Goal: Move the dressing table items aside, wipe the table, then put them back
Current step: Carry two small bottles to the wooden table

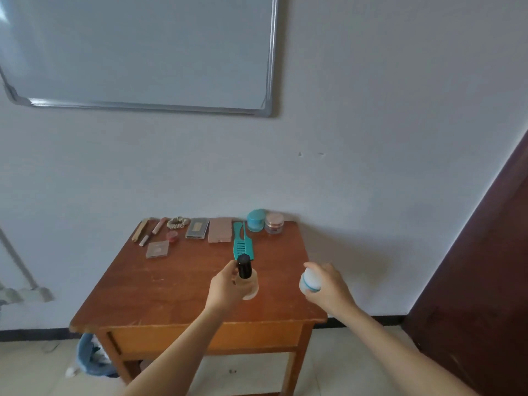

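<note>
Gripping a black-capped glass bottle in my left hand, I hold it above the wooden counter; my right hand is wrapped around a white jar past the counter's right edge.

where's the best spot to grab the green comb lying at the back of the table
Take the green comb by its narrow handle, the end nearest the wall, coming down from above and pinching its two long edges. It lies flat with the toothed end toward the person, close to the bottle in the left hand, so the handle looks like the freer end. Both hands are full now.
</note>
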